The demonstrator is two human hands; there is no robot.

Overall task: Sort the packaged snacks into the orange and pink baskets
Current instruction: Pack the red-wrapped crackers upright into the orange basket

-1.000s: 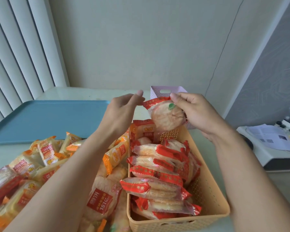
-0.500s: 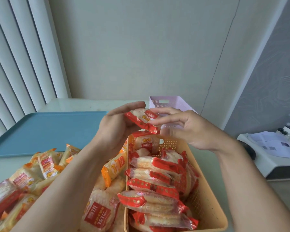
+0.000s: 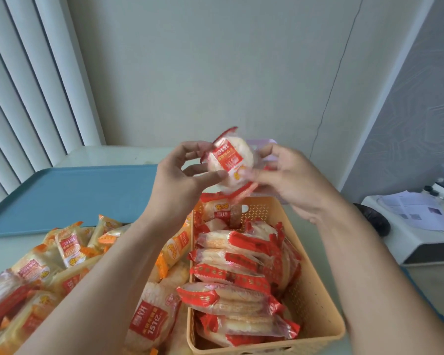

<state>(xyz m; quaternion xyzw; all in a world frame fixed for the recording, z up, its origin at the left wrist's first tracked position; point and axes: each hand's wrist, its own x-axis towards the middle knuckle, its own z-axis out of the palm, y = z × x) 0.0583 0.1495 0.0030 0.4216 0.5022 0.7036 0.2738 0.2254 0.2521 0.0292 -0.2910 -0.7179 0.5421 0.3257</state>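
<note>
The basket (image 3: 318, 298) stands in front, right of centre, with packets (image 3: 231, 275) stacked inside it. Loose snacks (image 3: 62, 254) lie heaped on the table (image 3: 0, 252) to its left, touching its wall. A tray (image 3: 75, 193) lies behind the heap. A second basket (image 3: 264, 142) stands behind the first. Above the first basket's far end, both hands (image 3: 180, 175) (image 3: 292, 180) hold a packet (image 3: 231, 165) between them. A device (image 3: 420, 226) with papers on it sits far right.

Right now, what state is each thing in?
Left hand: pinches the held snack pack.
Right hand: grips the same pack.
Held snack pack: raised above the baskets.
Orange basket: lined with red packs.
Pink basket: mostly hidden.
Loose pile: unsorted.
</note>
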